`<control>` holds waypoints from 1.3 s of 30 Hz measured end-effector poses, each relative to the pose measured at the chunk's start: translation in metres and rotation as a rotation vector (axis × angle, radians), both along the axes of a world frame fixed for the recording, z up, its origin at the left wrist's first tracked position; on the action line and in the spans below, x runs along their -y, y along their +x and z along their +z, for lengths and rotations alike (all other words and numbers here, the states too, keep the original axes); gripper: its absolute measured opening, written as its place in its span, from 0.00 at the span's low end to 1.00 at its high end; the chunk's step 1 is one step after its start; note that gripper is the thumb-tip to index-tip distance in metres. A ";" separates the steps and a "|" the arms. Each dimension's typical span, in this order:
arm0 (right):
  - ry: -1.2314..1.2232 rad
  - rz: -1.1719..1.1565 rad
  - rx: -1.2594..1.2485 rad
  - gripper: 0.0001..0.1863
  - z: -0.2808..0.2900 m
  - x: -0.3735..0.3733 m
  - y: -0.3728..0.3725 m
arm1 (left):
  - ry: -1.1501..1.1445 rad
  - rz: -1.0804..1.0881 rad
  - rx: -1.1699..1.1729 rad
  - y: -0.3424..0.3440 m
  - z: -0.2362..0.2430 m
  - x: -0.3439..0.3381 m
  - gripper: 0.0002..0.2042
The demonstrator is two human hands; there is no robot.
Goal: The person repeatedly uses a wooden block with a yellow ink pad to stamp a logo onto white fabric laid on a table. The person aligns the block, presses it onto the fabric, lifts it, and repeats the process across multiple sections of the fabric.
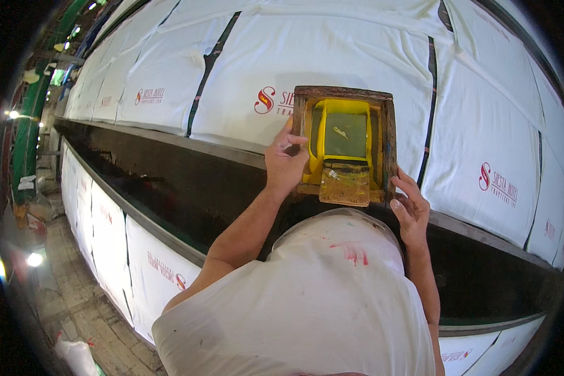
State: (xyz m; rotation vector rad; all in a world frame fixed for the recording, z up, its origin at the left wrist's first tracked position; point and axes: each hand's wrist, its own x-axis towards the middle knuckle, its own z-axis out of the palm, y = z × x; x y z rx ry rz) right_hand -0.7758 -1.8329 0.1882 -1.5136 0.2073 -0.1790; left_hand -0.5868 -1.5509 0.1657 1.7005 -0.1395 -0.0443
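A small wooden screen-printing frame is held in front of my body, over the edge of the cloth-covered table. Yellow ink rings its mesh window, where a small pale mark shows. A worn wooden squeegee leans inside at the near end, its handle jutting over the near rim. My left hand is closed around the frame's left side, fingers over the rim. With my right hand I grip the lower right side, fingertips against the wood. The frame partly covers a red printed logo on the white cloth.
White cloth panels with red logos, parted by dark gaps, line the long table ahead. A dark trough runs between it and a second cloth-covered table behind. Brick flooring and a white bundle lie at left.
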 end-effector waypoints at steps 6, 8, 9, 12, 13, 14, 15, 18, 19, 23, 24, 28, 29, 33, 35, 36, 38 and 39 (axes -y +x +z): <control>0.069 0.065 0.017 0.25 0.002 0.022 -0.004 | 0.104 0.023 0.049 -0.022 -0.001 0.002 0.17; 0.086 0.069 0.017 0.25 0.001 0.023 0.000 | 0.144 0.007 0.067 -0.018 0.001 0.000 0.16; 0.071 0.073 -0.003 0.25 0.001 0.025 0.000 | 0.111 -0.006 0.044 -0.017 0.001 0.001 0.16; 0.035 0.072 -0.039 0.25 0.004 0.025 0.001 | 0.036 -0.064 0.001 -0.011 -0.006 0.001 0.15; 0.029 0.065 -0.038 0.25 0.010 0.022 0.000 | 0.026 -0.094 0.004 -0.006 -0.013 -0.001 0.15; 0.023 0.058 -0.037 0.25 0.015 0.021 0.000 | 0.015 -0.123 0.007 -0.002 -0.018 -0.001 0.15; 0.045 0.042 -0.031 0.25 0.016 0.021 0.000 | -0.005 -0.107 0.011 -0.001 -0.020 0.004 0.15; 0.024 0.001 -0.038 0.25 0.012 0.030 -0.002 | -0.072 -0.076 0.011 0.006 -0.022 0.022 0.16; 0.028 -0.020 -0.074 0.25 0.015 0.030 -0.002 | -0.102 -0.080 0.004 0.009 -0.022 0.027 0.16; 0.080 -0.085 -0.075 0.25 0.012 0.027 -0.004 | 0.220 -0.097 0.106 0.020 -0.028 0.034 0.15; 0.065 -0.089 -0.078 0.25 0.011 0.026 -0.005 | 0.183 -0.091 0.033 0.021 -0.033 0.033 0.15; 0.098 -0.088 -0.087 0.26 0.013 0.030 -0.010 | 0.039 -0.102 -0.028 0.025 -0.035 0.037 0.12; 0.125 -0.094 -0.062 0.25 0.013 0.034 -0.012 | 0.012 -0.106 -0.086 0.025 -0.037 0.041 0.12; 0.168 -0.116 0.016 0.26 -0.001 0.064 -0.029 | -0.097 -0.188 -0.020 0.015 -0.018 0.088 0.13; 0.130 -0.143 0.058 0.26 -0.005 0.085 -0.042 | -0.124 -0.218 0.043 0.005 -0.015 0.119 0.12; 0.110 -0.155 0.071 0.25 -0.009 0.100 -0.050 | -0.133 -0.220 0.073 -0.002 -0.015 0.136 0.12; 0.072 -0.179 0.097 0.25 -0.013 0.137 -0.070 | -0.132 -0.218 0.052 -0.020 -0.020 0.175 0.11; 0.070 -0.221 0.051 0.25 -0.006 0.151 -0.081 | -0.129 -0.221 0.042 -0.029 -0.022 0.195 0.10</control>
